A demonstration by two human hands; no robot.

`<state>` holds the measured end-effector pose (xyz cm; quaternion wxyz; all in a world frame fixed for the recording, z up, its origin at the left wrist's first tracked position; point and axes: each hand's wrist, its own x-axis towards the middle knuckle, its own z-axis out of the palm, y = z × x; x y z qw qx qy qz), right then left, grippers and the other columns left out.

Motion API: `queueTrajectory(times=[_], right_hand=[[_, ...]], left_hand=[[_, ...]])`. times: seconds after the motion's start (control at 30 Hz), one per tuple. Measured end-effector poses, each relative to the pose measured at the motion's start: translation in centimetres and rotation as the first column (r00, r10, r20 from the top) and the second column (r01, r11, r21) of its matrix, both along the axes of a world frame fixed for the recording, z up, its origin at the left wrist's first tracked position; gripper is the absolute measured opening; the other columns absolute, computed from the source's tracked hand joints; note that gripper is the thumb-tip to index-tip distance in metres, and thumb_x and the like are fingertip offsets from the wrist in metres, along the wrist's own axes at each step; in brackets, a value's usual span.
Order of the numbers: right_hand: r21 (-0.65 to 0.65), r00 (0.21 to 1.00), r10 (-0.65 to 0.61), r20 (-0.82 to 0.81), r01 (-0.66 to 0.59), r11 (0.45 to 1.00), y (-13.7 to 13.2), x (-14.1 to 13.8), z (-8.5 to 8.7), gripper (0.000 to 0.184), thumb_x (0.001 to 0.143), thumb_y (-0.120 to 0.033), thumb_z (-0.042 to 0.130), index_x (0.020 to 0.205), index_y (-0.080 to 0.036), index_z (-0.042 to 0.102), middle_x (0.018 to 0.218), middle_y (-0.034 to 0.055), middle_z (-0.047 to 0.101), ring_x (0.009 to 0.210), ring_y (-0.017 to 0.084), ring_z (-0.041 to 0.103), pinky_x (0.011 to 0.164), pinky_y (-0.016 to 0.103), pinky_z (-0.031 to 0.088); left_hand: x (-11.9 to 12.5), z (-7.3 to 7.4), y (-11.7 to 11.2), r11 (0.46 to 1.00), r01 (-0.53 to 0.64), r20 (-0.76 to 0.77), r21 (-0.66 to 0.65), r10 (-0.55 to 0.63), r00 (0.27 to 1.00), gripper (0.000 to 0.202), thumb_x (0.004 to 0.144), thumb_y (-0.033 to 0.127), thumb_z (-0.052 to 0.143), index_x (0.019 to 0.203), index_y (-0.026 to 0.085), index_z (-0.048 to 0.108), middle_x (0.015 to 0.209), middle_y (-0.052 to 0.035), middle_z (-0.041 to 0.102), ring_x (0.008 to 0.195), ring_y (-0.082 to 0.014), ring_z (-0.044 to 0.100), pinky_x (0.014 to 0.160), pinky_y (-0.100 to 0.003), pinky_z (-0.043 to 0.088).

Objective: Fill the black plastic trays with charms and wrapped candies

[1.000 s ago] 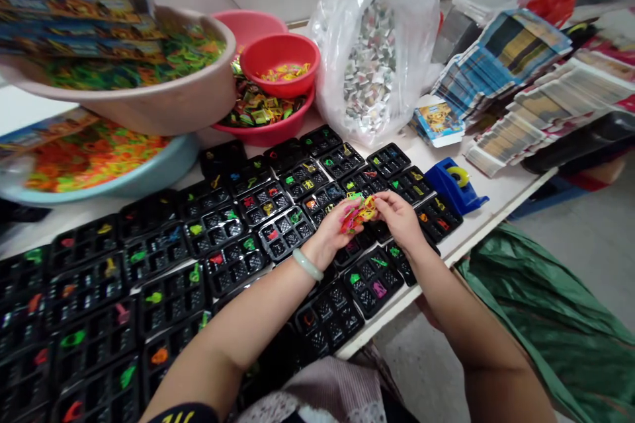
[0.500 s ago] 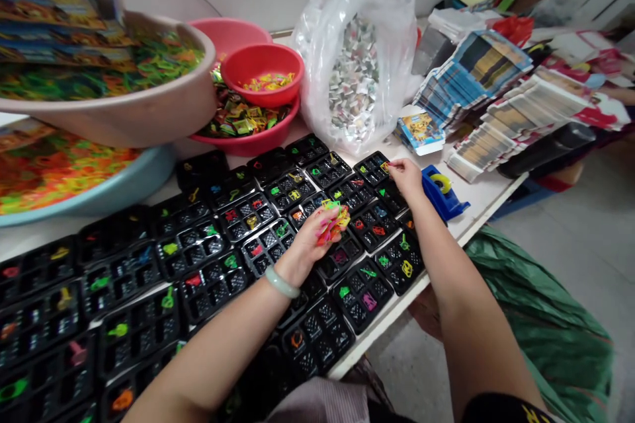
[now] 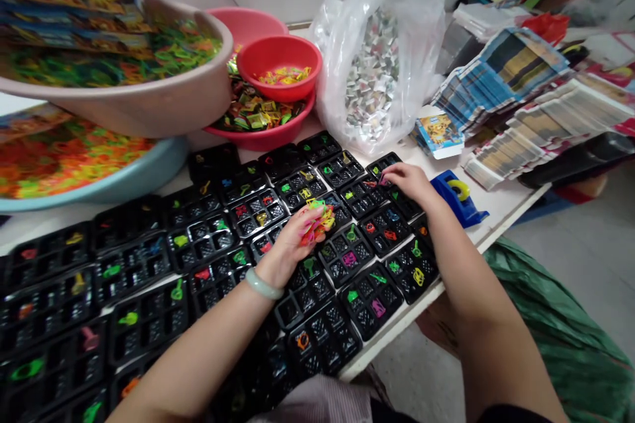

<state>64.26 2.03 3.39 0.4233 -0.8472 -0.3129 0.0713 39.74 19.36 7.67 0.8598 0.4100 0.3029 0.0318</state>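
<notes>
My left hand [image 3: 292, 236], with a pale bangle [image 3: 264, 285] at the wrist, is closed around a bunch of small bright plastic pieces [image 3: 318, 221] in pink, yellow, green and orange. It hovers over rows of black compartment trays [image 3: 325, 337]. Farther right, my right hand [image 3: 407, 180] reaches over a tray near the back edge of the rows, fingertips pinched on a small pinkish plastic piece [image 3: 381, 178]. Many trays hold a few coloured pieces in separate compartments, such as a purple piece [image 3: 378, 307] and an orange piece [image 3: 302, 341].
Large basins of coloured pieces, one beige [image 3: 163, 106] and one blue [image 3: 133, 186], stand at the left. Behind the trays are a red bowl [image 3: 280, 46] and a clear plastic bag [image 3: 421, 46] of small packets. A blue tape dispenser [image 3: 459, 201] and stacked printed boxes [image 3: 506, 79] sit right.
My view has shifted, so the scene sits farther right. My right hand has moved slightly back left over the tray; a pinkish piece now shows at its fingertips. The left hand keeps its bunch.
</notes>
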Motion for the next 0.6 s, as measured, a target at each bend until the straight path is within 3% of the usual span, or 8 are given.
queueTrajectory(times=[0.1, 0.47, 0.6], right_hand=[[-0.111, 0.986, 0.155, 0.064, -0.147, 0.983, 0.3, -2.2, 0.4, 0.012, 0.08, -0.025, 0.062, 0.084, -0.022, 0.072, 0.089, 0.0041, 0.069, 0.084, 0.019, 0.062, 0.082, 0.035, 0.046], [-0.222, 0.961, 0.261, 0.085, -0.237, 0.946, 1.6, -4.9, -0.7, 0.017, 0.082, -0.019, 0.061, 0.093, -0.022, 0.074, 0.093, 0.0051, 0.068, 0.088, 0.018, 0.062, 0.084, 0.031, 0.046], [-0.193, 0.974, 0.191, 0.125, -0.165, 0.967, 1.2, -3.9, -0.4, 0.018, 0.084, -0.025, 0.06, 0.097, -0.024, 0.073, 0.095, 0.004, 0.067, 0.089, 0.017, 0.062, 0.084, 0.029, 0.046]], left_hand=[[-0.1, 0.0, -0.2, 1.0, 0.011, 0.024, -0.002, -0.011, 1.0, 0.021, 0.065, 0.023, 0.075, 0.078, 0.015, 0.06, 0.071, -0.0006, 0.065, 0.053, -0.0092, 0.06, 0.036, -0.013, 0.037], [-0.2, -0.5, 0.4, 1.0, -0.008, -0.056, 0.0, 0.008, 0.998, 0.021, 0.068, 0.022, 0.073, 0.084, 0.016, 0.061, 0.074, -0.0001, 0.066, 0.056, -0.01, 0.062, 0.037, -0.014, 0.041], [-0.4, -0.9, 0.8, 1.0, -0.001, -0.044, 0.003, 0.001, 0.999, 0.022, 0.07, 0.022, 0.071, 0.088, 0.016, 0.061, 0.074, -0.0006, 0.066, 0.055, -0.0093, 0.061, 0.037, -0.013, 0.039]])
